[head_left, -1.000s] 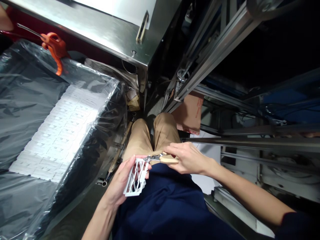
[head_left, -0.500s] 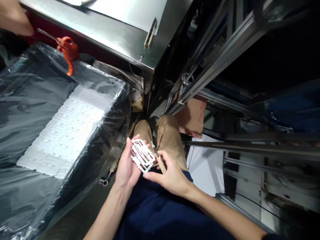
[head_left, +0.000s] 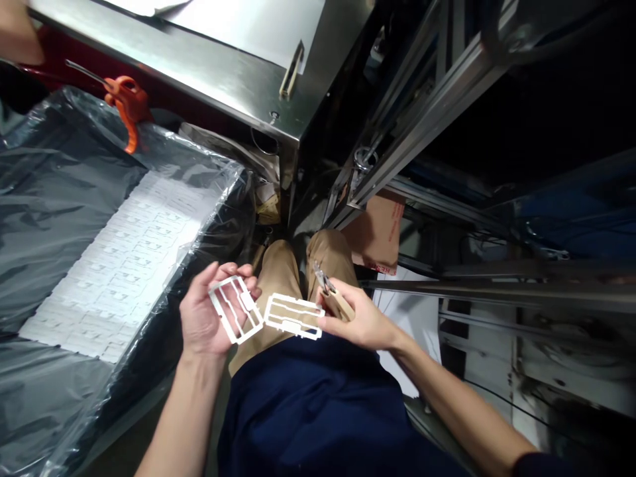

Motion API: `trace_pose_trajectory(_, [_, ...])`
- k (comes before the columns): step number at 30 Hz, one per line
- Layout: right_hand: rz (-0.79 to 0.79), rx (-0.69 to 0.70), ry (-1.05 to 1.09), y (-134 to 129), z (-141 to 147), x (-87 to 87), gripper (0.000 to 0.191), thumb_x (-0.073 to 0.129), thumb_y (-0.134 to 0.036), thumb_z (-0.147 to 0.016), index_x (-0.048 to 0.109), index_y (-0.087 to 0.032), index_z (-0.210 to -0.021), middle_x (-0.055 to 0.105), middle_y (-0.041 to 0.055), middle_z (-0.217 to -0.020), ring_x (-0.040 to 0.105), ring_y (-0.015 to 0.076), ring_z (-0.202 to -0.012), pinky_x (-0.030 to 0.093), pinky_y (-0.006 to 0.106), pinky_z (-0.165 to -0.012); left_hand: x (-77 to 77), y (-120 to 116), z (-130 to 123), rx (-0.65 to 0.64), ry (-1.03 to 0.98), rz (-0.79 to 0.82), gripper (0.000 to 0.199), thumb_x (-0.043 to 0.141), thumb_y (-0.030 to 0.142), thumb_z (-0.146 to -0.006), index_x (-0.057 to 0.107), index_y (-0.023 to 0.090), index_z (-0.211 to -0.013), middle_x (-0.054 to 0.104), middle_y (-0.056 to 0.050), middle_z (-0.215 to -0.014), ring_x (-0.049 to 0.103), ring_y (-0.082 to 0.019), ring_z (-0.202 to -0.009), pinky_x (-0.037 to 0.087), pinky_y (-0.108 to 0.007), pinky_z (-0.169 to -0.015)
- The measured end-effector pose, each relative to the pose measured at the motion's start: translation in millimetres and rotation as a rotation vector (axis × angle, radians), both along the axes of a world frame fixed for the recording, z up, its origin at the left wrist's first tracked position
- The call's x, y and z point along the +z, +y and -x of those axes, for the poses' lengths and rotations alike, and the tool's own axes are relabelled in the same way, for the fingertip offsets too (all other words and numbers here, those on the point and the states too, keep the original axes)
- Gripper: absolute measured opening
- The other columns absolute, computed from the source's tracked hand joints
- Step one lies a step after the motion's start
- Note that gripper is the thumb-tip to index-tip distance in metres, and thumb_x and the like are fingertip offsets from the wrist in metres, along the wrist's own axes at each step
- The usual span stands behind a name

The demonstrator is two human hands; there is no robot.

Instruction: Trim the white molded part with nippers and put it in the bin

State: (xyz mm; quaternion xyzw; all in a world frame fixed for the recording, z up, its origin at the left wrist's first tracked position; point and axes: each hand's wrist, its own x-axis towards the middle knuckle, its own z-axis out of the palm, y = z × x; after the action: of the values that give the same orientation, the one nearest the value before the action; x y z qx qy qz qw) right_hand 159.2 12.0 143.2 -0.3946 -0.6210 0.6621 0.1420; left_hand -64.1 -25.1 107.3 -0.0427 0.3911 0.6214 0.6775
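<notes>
The hands had drawn apart since the earlier view, and the two overlapping frames now sat separately over the lap. One thin, white, lattice-shaped plastic frame lay across the left hand, whose fingers were spread and gently curled, cradling it without a firm grip. A second white plastic frame was pinched at one end by the right hand. That hand also held a small metal-tipped tool with a pale wooden handle, its tip near the frame but not touching it. Below lay khaki trousers. To the left, a black bin lined with clear plastic film held white moulded sheets.

We judged the crowded right hand the main risk: managing both tool and frame could let the frame slip, or the metal tip could catch a thin bar or finger. The loosely cradled frame could also slide off the open palm.
</notes>
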Motion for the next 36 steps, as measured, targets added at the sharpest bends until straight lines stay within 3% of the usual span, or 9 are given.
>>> trace_pose_trajectory(5, [-0.285, 0.573, -0.043, 36.6, -6.4, 25.7, 0.027, 0.056, -0.01, -0.07, 0.049, -0.018, -0.094, 0.05, -0.0048, -0.07, 0.042, 0.0065, -0.056, 0.032, 0.018, -0.052, -12.9, -2.8, -17.5, -0.791, -0.003, -0.008, 0.022, 0.054, 0.033, -0.085, 0.062, 0.013, -0.087, 0.063, -0.005, -0.068, 0.058, -0.012, -0.052, 0.046, -0.02, -0.047])
trace_pose_trajectory(9, [-0.346, 0.739, -0.061, 46.7, 2.3, 30.9, 0.028, 0.056, -0.005, -0.067, 0.049, -0.018, -0.091, 0.051, -0.0055, -0.067, 0.042, 0.0067, -0.055, 0.03, 0.018, -0.05, -18.1, -12.7, -42.2, -1.057, -0.222, -0.142, 0.041, 0.062, 0.045, -0.077, 0.062, 0.01, -0.097, 0.067, -0.015, -0.082, 0.062, -0.017, -0.059, 0.043, -0.02, -0.046])
trace_pose_trajectory(11, [-0.356, 0.68, -0.086, 46.1, 3.9, 27.7, 0.026, 0.058, -0.009, -0.07, 0.049, -0.018, -0.093, 0.053, -0.0042, -0.069, 0.045, 0.0078, -0.058, 0.03, 0.018, -0.051, -17.9, -18.1, -47.7, -1.026, -0.27, -0.169, 0.043, 0.063, 0.047, -0.075, 0.061, 0.01, -0.097, 0.067, -0.014, -0.084, 0.063, -0.017, -0.062, 0.044, -0.02, -0.048])
trace_pose_trajectory(15, [-0.32, 0.321, -0.117, 34.3, 2.1, 14.7, 0.025, 0.061, -0.024, -0.076, 0.048, -0.018, -0.097, 0.056, -0.0012, -0.08, 0.05, 0.0099, -0.066, 0.036, 0.021, -0.058, -12.4, -26.8, -50.7, -0.78, -0.165, -0.14, 0.035, 0.06, 0.041, -0.078, 0.053, 0.02, -0.105, 0.068, -0.008, -0.08, 0.063, -0.017, -0.062, 0.048, -0.023, -0.054])
trace_pose_trajectory(21, [0.034, -0.191, -0.032, -16.3, 3.1, -3.9, 0.023, 0.061, -0.03, -0.079, 0.046, -0.019, -0.092, 0.053, -0.0016, -0.082, 0.053, 0.0103, -0.072, 0.044, 0.024, -0.068, -6.0, -40.9, -55.3, -0.487, 0.436, -0.099, 0.022, 0.066, 0.025, -0.076, 0.058, 0.021, -0.096, 0.064, -0.002, -0.085, 0.061, -0.015, -0.076, 0.048, -0.022, -0.069])
trace_pose_trajectory(24, [0.282, -0.212, 0.111, -43.0, 4.3, -13.1, 0.03, 0.065, -0.03, -0.077, 0.046, -0.018, -0.096, 0.053, 0.0003, -0.087, 0.055, 0.0116, -0.078, 0.046, 0.025, -0.07, -6.8, -46.7, -57.6, -0.441, 0.589, -0.073, 0.015, 0.069, 0.023, -0.074, 0.061, 0.019, -0.086, 0.064, 0.0, -0.082, 0.06, -0.014, -0.075, 0.048, -0.021, -0.07])
trace_pose_trajectory(28, [0.409, -0.235, 0.213, -59.7, 3.5, -27.2, 0.037, 0.07, -0.032, -0.072, 0.047, -0.017, -0.096, 0.053, 0.0027, -0.094, 0.055, 0.0135, -0.086, 0.047, 0.027, -0.077, -8.2, -47.3, -59.5, -0.454, 0.452, -0.027, 0.02, 0.07, 0.022, -0.073, 0.06, 0.017, -0.089, 0.065, -0.002, -0.076, 0.06, -0.014, -0.069, 0.049, -0.023, -0.067])
trace_pose_trajectory(31, [0.343, -0.186, 0.113, -62.8, 1.7, -34.3, 0.049, 0.075, -0.035, -0.064, 0.047, -0.018, -0.101, 0.054, 0.0025, -0.096, 0.054, 0.0144, -0.086, 0.046, 0.027, -0.073, -9.0, -43.4, -60.2, -0.464, 0.302, 0.106, 0.023, 0.072, 0.018, -0.069, 0.059, 0.015, -0.087, 0.065, -0.002, -0.073, 0.06, -0.013, -0.064, 0.049, -0.022, -0.062])
trace_pose_trajectory(36, [0.008, -0.05, -0.128, -62.8, 1.8, -34.7, 0.072, 0.078, -0.043, -0.057, 0.043, -0.022, -0.116, 0.053, 0.0047, -0.112, 0.052, 0.0191, -0.098, 0.043, 0.034, -0.084, -8.6, -36.9, -54.7, -0.354, 0.047, 0.217, 0.021, 0.069, 0.004, -0.065, 0.059, 0.014, -0.081, 0.063, -0.002, -0.069, 0.059, -0.011, -0.058, 0.05, -0.02, -0.057])
